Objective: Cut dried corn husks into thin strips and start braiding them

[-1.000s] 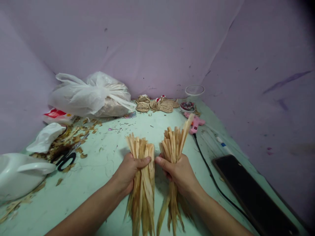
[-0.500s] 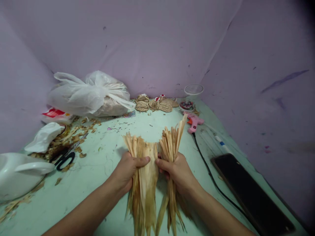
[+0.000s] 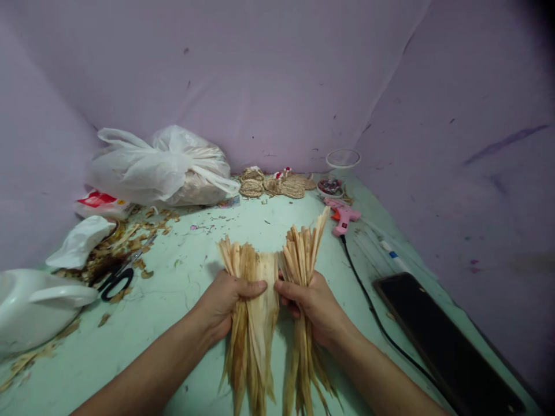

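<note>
My left hand point(image 3: 229, 297) grips one husk bundle point(image 3: 254, 346), my right hand point(image 3: 314, 303) grips a second bundle point(image 3: 302, 254) just beside it, and the glue gun point(image 3: 346, 218) lies beyond my right hand, scissors point(image 3: 116, 283) left of both.

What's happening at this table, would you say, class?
A person is holding dried husk strips in both bare hands. The left hand grips one bundle, its thumb across the front; the right hand grips a second bundle close beside it. A pink glue gun lies beyond the right hand, and black-handled scissors lie off to the left, both untouched.
</note>
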`<state>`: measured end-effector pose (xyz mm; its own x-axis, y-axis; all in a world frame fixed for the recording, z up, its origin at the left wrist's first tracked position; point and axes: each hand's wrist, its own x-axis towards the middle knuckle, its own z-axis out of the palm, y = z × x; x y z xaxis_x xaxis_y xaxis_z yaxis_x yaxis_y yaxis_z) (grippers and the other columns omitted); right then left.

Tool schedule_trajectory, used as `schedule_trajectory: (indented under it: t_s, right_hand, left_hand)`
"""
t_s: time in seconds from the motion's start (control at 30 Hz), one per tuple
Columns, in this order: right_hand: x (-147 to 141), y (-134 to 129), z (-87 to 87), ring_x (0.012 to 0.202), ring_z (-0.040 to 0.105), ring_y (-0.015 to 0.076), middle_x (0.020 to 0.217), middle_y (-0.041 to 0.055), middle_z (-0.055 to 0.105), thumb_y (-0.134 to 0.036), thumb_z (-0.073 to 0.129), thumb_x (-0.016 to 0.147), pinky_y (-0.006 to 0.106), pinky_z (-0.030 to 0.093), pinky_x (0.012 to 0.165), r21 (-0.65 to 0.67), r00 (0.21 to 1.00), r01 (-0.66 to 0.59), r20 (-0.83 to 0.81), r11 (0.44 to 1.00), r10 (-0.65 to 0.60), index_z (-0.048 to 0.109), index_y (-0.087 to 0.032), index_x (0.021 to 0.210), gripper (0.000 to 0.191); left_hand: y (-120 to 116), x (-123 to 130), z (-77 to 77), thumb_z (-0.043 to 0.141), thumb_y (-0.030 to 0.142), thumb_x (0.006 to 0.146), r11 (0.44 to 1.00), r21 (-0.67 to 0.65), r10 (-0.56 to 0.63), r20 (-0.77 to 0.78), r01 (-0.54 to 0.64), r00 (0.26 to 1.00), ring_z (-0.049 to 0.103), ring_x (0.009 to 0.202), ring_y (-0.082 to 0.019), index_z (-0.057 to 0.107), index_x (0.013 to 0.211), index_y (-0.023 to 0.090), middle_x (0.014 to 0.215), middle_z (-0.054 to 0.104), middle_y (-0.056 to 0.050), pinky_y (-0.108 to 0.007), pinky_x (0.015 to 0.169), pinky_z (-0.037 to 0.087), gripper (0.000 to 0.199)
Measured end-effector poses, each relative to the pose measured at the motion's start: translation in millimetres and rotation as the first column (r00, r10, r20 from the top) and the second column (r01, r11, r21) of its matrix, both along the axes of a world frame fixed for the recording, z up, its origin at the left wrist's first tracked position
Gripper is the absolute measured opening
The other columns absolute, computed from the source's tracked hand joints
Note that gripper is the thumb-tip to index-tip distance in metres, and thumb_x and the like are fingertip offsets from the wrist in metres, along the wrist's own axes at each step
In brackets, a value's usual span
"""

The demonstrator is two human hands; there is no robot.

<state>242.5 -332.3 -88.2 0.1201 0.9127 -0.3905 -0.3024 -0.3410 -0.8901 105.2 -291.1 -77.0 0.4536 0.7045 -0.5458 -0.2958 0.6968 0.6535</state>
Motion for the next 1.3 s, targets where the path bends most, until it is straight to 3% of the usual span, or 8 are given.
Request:
schedule_trajectory:
  t_s: [0.2,0.43,0.6,0.83,0.97,1.1,1.2,1.3]
  right_hand:
    - [-3,-2,-2.2,0.042,0.039,0.0067,0.051,-0.0047,0.050,-0.025,0.076,0.053,0.019,0.028,0.038,0.019,0.997,-0.051,-0.049,0.998,0.052,0.060,-0.016,0.075,0.029]
    - [-5,-3,0.6,0.063,0.058,0.0156,0.072,0.0031,0.064,-0.023,0.076,0.053,0.025,0.045,0.058,0.043,0.978,-0.084,-0.189,0.996,0.091,0.063,-0.016,0.083,0.033]
    - [-4,-5,-0.9,0.054,0.052,0.0111,0.063,0.0002,0.058,-0.024,0.077,0.052,0.020,0.038,0.048,0.023,0.964,-0.110,-0.241,0.994,0.113,0.061,-0.013,0.082,0.035]
    - [1,-5,-4.5,0.048,0.047,0.0091,0.057,-0.0012,0.056,-0.025,0.079,0.048,0.021,0.038,0.047,0.004,0.943,-0.119,-0.313,0.993,0.114,0.061,-0.013,0.073,0.033]
    - [3,-2,0.7,0.055,0.056,0.0135,0.063,0.0022,0.062,-0.022,0.078,0.051,0.025,0.046,0.056,0.041,0.899,-0.145,-0.413,0.989,0.149,0.063,-0.013,0.079,0.033]
    - [16,5,3.2,0.055,0.060,0.0140,0.059,0.0024,0.062,-0.016,0.077,0.051,0.027,0.052,0.061,-0.038,0.860,-0.082,-0.507,0.996,0.052,0.064,-0.011,0.072,0.025]
    - [36,10,7.5,0.045,0.054,0.0094,0.053,-0.0002,0.056,-0.016,0.074,0.055,0.020,0.051,0.048,-0.075,0.786,-0.170,-0.612,0.983,0.089,0.063,-0.010,0.070,0.019]
    - [56,10,17.1,0.041,0.044,0.0030,0.055,-0.0016,0.051,-0.012,0.070,0.059,0.008,0.037,0.032,0.051,0.712,-0.135,-0.690,0.989,0.133,0.063,-0.010,0.072,0.015]
  left_hand:
    - [-3,3,-0.7,0.072,0.005,0.049,0.999,-0.006,0.048,-0.048,-0.048,0.998,0.066,0.062,-0.026,0.067,0.088,0.006,0.067,0.070,-0.012,-0.039,0.063,0.054,0.039]
    - [-5,2,-3.2,0.077,0.008,0.046,1.000,0.007,-0.003,0.003,0.003,1.000,0.066,0.067,-0.027,0.067,0.083,0.007,0.071,0.070,-0.012,-0.038,0.068,0.053,0.039]
    - [-5,0,-5.0,0.078,0.015,0.049,0.989,-0.008,-0.148,0.116,0.150,0.982,0.065,0.062,-0.025,0.069,0.083,0.007,0.068,0.069,-0.012,-0.036,0.064,0.052,0.037]
    - [-3,-3,-5.3,0.077,0.015,0.049,0.982,-0.013,-0.186,0.150,0.190,0.971,0.065,0.059,-0.023,0.069,0.080,0.007,0.063,0.068,-0.011,-0.032,0.059,0.052,0.033]
    - [-1,-4,-1.5,0.078,0.014,0.048,0.991,-0.018,-0.129,0.129,0.132,0.983,0.065,0.061,-0.022,0.069,0.083,0.007,0.069,0.070,-0.011,-0.031,0.059,0.052,0.038]
    - [7,-8,4.7,0.077,0.009,0.048,0.999,-0.013,-0.037,0.039,0.037,0.999,0.065,0.063,-0.022,0.068,0.081,0.008,0.068,0.070,-0.009,-0.033,0.063,0.054,0.034]
    - [19,-15,6.9,0.074,0.005,0.050,0.999,0.002,0.038,-0.067,-0.038,0.997,0.064,0.058,-0.020,0.067,0.077,0.008,0.062,0.068,-0.007,-0.032,0.060,0.054,0.029]
    - [30,-24,7.5,0.072,0.005,0.052,0.995,0.029,0.095,-0.163,-0.091,0.982,0.062,0.051,-0.018,0.065,0.073,0.008,0.058,0.066,-0.006,-0.029,0.053,0.053,0.022]
